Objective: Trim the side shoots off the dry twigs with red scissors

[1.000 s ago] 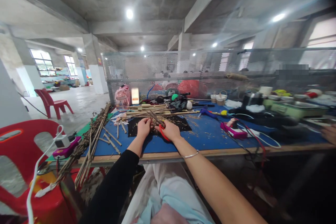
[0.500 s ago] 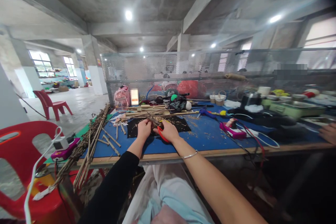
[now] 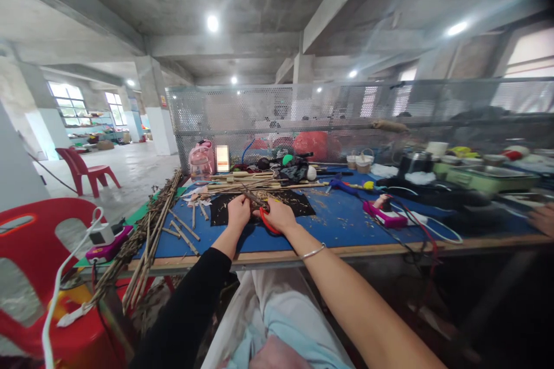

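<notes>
Over the black cloth [image 3: 219,216], my left hand [image 3: 239,212] is closed with its fingers pinched around a thin brown stick [image 3: 246,190]. Right beside it, my right hand [image 3: 280,216] is wrapped around a pair of red-handled pruning shears [image 3: 269,225]. The dark head of the shears points toward the stick near my left fingertips; whether the two touch I cannot tell. Small pale shavings are scattered over the cloth. Behind my hands lies a pile of cut sticks [image 3: 253,179].
Short sticks [image 3: 185,237] and a bundle of long dry stalks [image 3: 149,230] lie left on the blue tabletop [image 3: 333,230]. To the right are a purple power strip [image 3: 383,216] with cables and a blue glue gun [image 3: 344,186]. Another person's hand [image 3: 543,219] shows at the right edge.
Almost nothing differs. My two hands keep the same grip and place, and the view has shifted very slightly.
</notes>
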Demonstrator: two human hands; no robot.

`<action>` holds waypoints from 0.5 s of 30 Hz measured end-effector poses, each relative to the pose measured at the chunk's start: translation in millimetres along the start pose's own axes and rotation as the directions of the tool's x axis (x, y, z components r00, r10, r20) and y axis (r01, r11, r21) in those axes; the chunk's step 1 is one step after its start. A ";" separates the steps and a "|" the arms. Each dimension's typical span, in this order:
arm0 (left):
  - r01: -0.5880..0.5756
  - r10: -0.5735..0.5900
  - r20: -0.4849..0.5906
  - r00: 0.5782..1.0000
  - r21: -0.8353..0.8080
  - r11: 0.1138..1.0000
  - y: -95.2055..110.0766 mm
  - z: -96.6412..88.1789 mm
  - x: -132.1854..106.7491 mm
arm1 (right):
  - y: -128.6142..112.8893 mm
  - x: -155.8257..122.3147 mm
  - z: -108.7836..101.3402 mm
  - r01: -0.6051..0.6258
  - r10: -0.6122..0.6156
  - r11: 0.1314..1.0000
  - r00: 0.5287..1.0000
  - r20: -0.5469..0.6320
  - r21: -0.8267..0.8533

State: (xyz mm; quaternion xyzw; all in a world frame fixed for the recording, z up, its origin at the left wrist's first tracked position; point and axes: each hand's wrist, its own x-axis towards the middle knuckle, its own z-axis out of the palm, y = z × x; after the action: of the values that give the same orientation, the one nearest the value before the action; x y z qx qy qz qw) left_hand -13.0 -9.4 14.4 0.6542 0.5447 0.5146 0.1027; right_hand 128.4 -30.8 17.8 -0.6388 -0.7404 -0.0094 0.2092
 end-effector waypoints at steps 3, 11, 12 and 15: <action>-0.009 0.009 0.010 1.000 0.014 1.000 -4.7 0.8 1.0 | 0.0 -0.1 0.8 -0.007 0.007 1.000 1.000 0.026 0.003; 0.074 -0.082 0.070 0.994 0.108 0.991 -12.5 0.3 6.3 | 4.1 7.6 -3.5 -0.037 0.038 0.999 0.993 0.107 -0.011; 0.084 -0.096 0.089 0.991 0.123 0.989 -13.7 -1.0 8.9 | 6.5 10.3 -6.4 -0.040 0.041 0.999 0.992 0.117 -0.007; 0.081 -0.117 0.185 0.976 0.190 0.978 -18.7 -7.9 21.2 | 16.6 20.2 -18.0 -0.025 0.023 1.000 0.990 0.142 0.010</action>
State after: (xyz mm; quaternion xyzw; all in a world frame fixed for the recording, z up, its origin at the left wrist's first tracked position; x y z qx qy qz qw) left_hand -33.1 11.8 16.8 0.6801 0.6086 0.3903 0.1213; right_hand 147.6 -13.7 36.5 -0.6456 -0.7455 0.0429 0.1599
